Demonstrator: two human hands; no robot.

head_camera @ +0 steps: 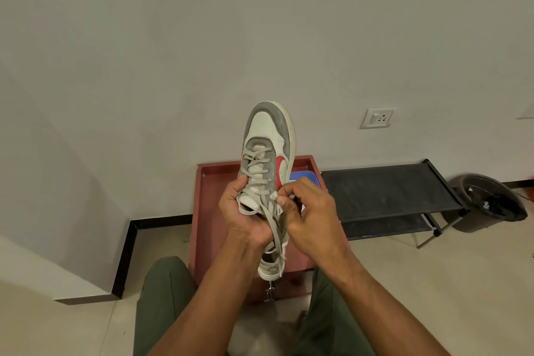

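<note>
Sneaker held up, lace in work
Left hand [245, 211] grips the sneaker [267, 153] (toe up); right hand [310, 211] pinches its lace [273, 221]

1. The sneaker [267, 136] has smooth white leather-like panels with a matt, napped grey suede-like trim.
2. Its laces [258, 173] are flat woven cloth, dull grey.
3. The red tray [202, 211] looks smooth and matt.
4. The black rack [384, 188], right, has a coarse mesh-like shelf on thin metal-looking bars.
5. The floor [433, 283] is smooth pale tile.
</note>
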